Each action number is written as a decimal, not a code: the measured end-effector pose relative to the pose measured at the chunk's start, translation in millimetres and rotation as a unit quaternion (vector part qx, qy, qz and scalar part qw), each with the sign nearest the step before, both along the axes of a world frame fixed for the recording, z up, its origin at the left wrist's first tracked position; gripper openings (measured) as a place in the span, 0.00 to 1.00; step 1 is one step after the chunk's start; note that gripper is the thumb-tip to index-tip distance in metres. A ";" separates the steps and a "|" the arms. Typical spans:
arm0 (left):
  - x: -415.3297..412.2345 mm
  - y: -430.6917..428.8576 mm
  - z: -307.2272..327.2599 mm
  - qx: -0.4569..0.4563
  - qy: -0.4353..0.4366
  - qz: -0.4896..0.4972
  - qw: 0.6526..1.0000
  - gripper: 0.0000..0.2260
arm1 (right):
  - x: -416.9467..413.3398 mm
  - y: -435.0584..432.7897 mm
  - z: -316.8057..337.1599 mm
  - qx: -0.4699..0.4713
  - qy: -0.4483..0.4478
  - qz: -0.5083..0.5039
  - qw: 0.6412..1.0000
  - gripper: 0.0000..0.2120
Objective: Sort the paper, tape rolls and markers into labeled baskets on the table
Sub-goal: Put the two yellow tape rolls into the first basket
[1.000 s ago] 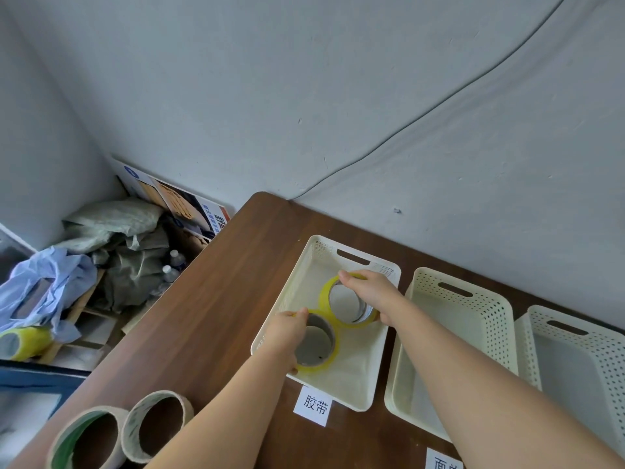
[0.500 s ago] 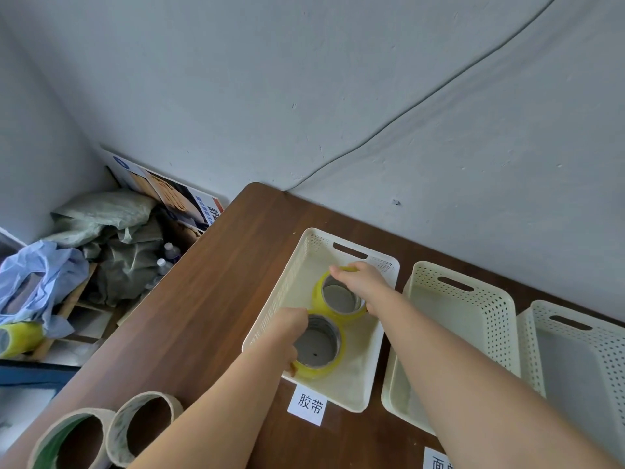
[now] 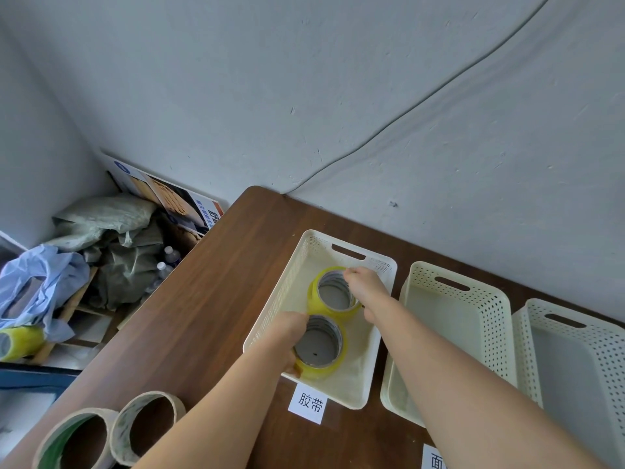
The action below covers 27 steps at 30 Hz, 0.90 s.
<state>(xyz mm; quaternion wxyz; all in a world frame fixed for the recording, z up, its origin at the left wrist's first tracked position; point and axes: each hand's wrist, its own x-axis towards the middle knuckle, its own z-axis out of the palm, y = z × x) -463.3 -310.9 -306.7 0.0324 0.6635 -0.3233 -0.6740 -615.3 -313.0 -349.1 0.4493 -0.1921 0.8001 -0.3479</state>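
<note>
Two yellow tape rolls lie flat inside the leftmost cream basket (image 3: pixel 294 275), which has a paper label (image 3: pixel 308 403) in front of it. My left hand (image 3: pixel 287 336) grips the near yellow roll (image 3: pixel 324 365) at its left rim. My right hand (image 3: pixel 365 286) holds the far yellow roll (image 3: pixel 318 292) at its right rim. Both rolls rest on the basket floor and touch each other. Two larger pale tape rolls (image 3: pixel 145 428) (image 3: pixel 74 441) stand on the brown table (image 3: pixel 209 306) at the near left.
Two more cream baskets (image 3: pixel 487 299) (image 3: pixel 608 360) sit to the right, with another label (image 3: pixel 434 458) at the front edge. Left of the table the floor holds sacks (image 3: pixel 111 231), a blue bag (image 3: pixel 37 282), bottles and a yellow roll (image 3: pixel 20 343). A grey wall stands behind.
Both hands lowered their yellow rolls from tilted in the air to flat on the basket floor. The camera view shifted slightly.
</note>
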 end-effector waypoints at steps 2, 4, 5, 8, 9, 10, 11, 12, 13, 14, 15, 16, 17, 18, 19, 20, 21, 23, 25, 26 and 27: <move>0.4 -0.2 -2.3 -0.006 0.003 -0.011 1.000 0.18 | 2.2 0.4 -1.8 -0.010 0.008 -0.008 1.000 0.20; 0.1 0.2 -5.0 -0.015 0.002 -0.020 1.000 0.18 | 4.0 0.0 -3.0 -0.016 0.018 -0.028 0.999 0.22; 0.1 0.3 -7.5 -0.020 0.004 -0.021 1.000 0.18 | 4.7 -0.4 -3.5 -0.021 0.021 -0.044 0.999 0.22; 0.4 1.2 -10.5 -0.032 0.012 -0.024 0.999 0.15 | 7.3 -3.2 -6.0 -0.039 0.018 -0.092 0.995 0.22; 0.4 1.1 -11.8 -0.035 0.012 -0.022 0.999 0.15 | 8.5 -4.2 -6.7 -0.042 0.017 -0.101 0.994 0.22; 0.3 0.6 -12.8 -0.037 0.011 -0.023 0.999 0.15 | 9.7 -5.2 -7.2 -0.045 0.017 -0.106 0.993 0.22; 0.1 0.3 -12.9 -0.036 0.010 -0.024 0.999 0.16 | 10.4 -5.9 -8.0 -0.049 0.017 -0.106 0.993 0.21; 0.1 0.1 -12.1 -0.031 0.011 -0.022 0.999 0.16 | 11.0 -6.3 -8.4 -0.052 0.019 -0.104 0.993 0.20; 0.3 0.0 -11.1 -0.025 0.012 -0.016 0.999 0.16 | 11.2 -6.3 -9.0 -0.054 0.020 -0.100 0.993 0.19; 0.5 -0.7 -10.7 -0.019 0.011 -0.014 1.000 0.16 | 11.2 -5.9 -9.3 -0.055 0.021 -0.097 0.994 0.19; 0.3 -1.1 -10.8 -0.014 0.009 -0.016 1.000 0.16 | 11.2 -5.4 -9.3 -0.056 0.022 -0.094 0.994 0.19; 0.0 -1.0 -10.8 -0.012 0.004 -0.017 1.000 0.17 | 11.1 -4.7 -9.0 -0.057 0.022 -0.090 0.994 0.19; -0.2 -1.5 -12.1 -0.012 0.000 -0.018 1.000 0.17 | 11.3 -4.2 -8.8 -0.057 0.022 -0.085 0.994 0.18; -0.1 -2.0 -12.0 -0.013 -0.006 -0.022 1.000 0.18 | 11.4 -3.6 -8.2 -0.057 0.023 -0.081 0.995 0.18; 0.3 -2.1 -11.6 -0.019 -0.007 -0.030 0.999 0.15 | 11.7 -2.9 -7.1 -0.055 0.024 -0.078 0.995 0.18; 0.4 -2.0 -11.0 -0.031 -0.005 -0.042 0.999 0.11 | 12.2 -1.8 -5.0 -0.054 0.026 -0.077 0.995 0.18; 0.3 -1.4 -10.3 -0.054 -0.004 -0.046 0.997 0.09 | 12.5 -0.5 -3.0 -0.054 0.029 -0.076 0.995 0.17; -0.4 -1.7 -10.5 -0.096 -0.013 -0.058 0.994 0.10 | 12.4 3.1 0.8 -0.062 0.037 -0.073 0.995 0.17; -2.1 -1.7 -7.1 -0.128 -0.012 -0.077 0.989 0.10 | 12.6 7.6 6.2 -0.070 0.052 -0.069 0.994 0.15; -3.7 -0.9 -3.5 -0.145 -0.008 -0.078 0.986 0.12 | 12.6 9.9 9.4 -0.074 0.060 -0.067 0.993 0.14; -5.1 -0.4 0.7 -0.159 -0.004 -0.078 0.984 0.13 | 12.3 12.2 11.8 -0.077 0.068 -0.066 0.993 0.14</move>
